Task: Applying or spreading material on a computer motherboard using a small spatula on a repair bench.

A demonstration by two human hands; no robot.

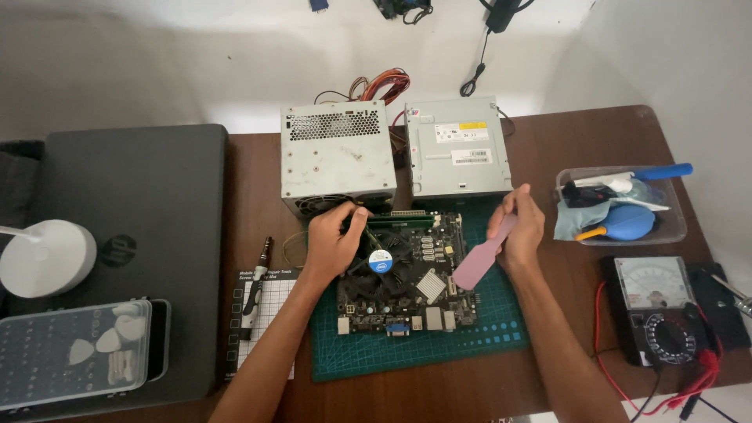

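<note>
Green cutting mat (486, 345) lies nearest the person on the brown table (572, 141), and the motherboard (403, 294) sits flat on it, its near edge with the ports facing the person. Both forearms reach forward over the mat, one to each side of the board.

The left hand (333, 239) rests at the board's far left corner, just beside the round cooler fan (381, 261), with its fingers curled around something small and dark at the top edge; whether they pinch it firmly I cannot tell. The right hand (518, 225) hovers off the board's right edge, closed on the handle of a pink spatula (479, 260). The spatula's long axis runs on a slant, handle up and away to the right, flat blade down and toward the board, its tip just beside the board's right side near the silver heatsink (431, 286). So the board lies between the hands, the fan closer to the left one, the blade pointing inward from the right.

Left of the mat lie a screwdriver (257, 286) on a gridded screw mat (270, 309), then a shut laptop (133, 235). To the right stand a multimeter (658, 309) and a clear tub (623, 205) of cleaning tools. Beyond the board, touching its far edge or nearly so, stand a power supply (337, 153) and a disc drive (456, 149) side by side.
</note>
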